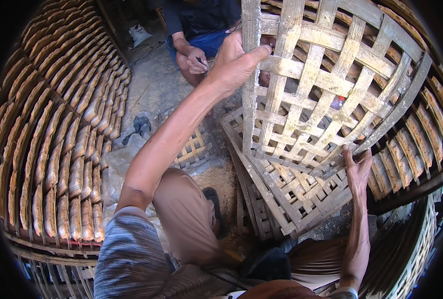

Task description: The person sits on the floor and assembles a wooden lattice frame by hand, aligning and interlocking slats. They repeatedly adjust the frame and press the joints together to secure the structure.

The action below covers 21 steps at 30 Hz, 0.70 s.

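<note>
A woven bamboo tray (326,82) with a flat wooden frame is held up, tilted, in front of me on the right. My left hand (234,62) grips its left frame edge near the top, thumb across the near side. At its lower right corner my right hand (356,162) is closed round the frame, thumb on the near face. Below it lies a stack of similar woven trays (301,199), set at differing angles. The fingers behind the held tray are mostly hidden.
Racks of slatted rows (72,164) with white and brown blocks line the left; similar rows (406,154) stand at right. Another person (201,30) in blue shorts sits opposite. A woven tray (196,147) and clear plastic sheeting (124,162) lie on the floor.
</note>
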Each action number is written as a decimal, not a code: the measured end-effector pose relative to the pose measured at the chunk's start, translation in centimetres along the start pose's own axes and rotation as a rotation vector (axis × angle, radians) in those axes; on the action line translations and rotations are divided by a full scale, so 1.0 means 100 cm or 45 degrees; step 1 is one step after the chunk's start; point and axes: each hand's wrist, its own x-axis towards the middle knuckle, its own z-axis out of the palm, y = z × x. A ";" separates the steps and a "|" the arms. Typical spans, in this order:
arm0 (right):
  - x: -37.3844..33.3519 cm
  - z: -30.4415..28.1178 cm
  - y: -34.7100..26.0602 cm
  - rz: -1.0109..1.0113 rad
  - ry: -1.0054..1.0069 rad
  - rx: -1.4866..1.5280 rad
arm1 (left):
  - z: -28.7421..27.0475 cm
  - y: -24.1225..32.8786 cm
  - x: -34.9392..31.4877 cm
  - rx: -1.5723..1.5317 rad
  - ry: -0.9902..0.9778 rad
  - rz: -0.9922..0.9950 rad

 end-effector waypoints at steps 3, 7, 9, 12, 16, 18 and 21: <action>-0.001 -0.003 -0.011 0.117 -0.073 0.029 | 0.005 0.010 0.002 -0.146 0.030 0.115; 0.000 -0.003 -0.021 0.219 -0.131 0.086 | 0.002 0.029 0.011 -0.143 0.124 0.091; 0.002 -0.005 -0.024 0.218 -0.144 0.088 | 0.006 0.026 0.013 0.197 0.193 0.205; 0.001 0.000 -0.011 0.126 -0.078 0.012 | 0.008 0.031 0.006 0.867 0.361 0.281; 0.000 -0.004 -0.014 0.160 -0.096 0.016 | 0.005 0.059 0.007 1.092 0.315 0.079; -0.001 -0.003 -0.013 0.083 -0.047 -0.001 | 0.000 0.063 0.015 0.970 0.263 -0.107; 0.008 -0.026 -0.038 0.202 -0.268 -0.477 | -0.006 0.054 0.010 0.225 -0.030 -0.005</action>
